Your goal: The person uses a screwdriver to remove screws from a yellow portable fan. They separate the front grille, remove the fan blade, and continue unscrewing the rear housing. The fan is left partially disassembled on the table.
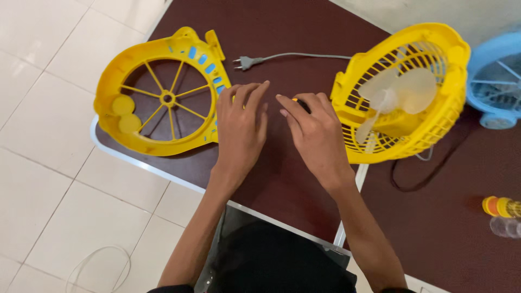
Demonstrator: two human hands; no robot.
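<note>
My left hand [240,122] lies palm down on the dark brown table [271,179], its fingers beside the edge of a yellow fan front grille [157,92] that lies flat at the left. My right hand [315,130] rests close beside it, fingers curled over a small yellow and black object [300,102] that is mostly hidden. Just right of that hand a yellow fan body [407,92] with pale blades stands tilted in its rear guard.
A grey cord with a two-pin plug [245,63] runs across the table's far side. A light blue fan [496,81] sits at the right edge. A yellow-capped clear bottle [502,214] lies at the right. White tiled floor [49,179] lies left of the table.
</note>
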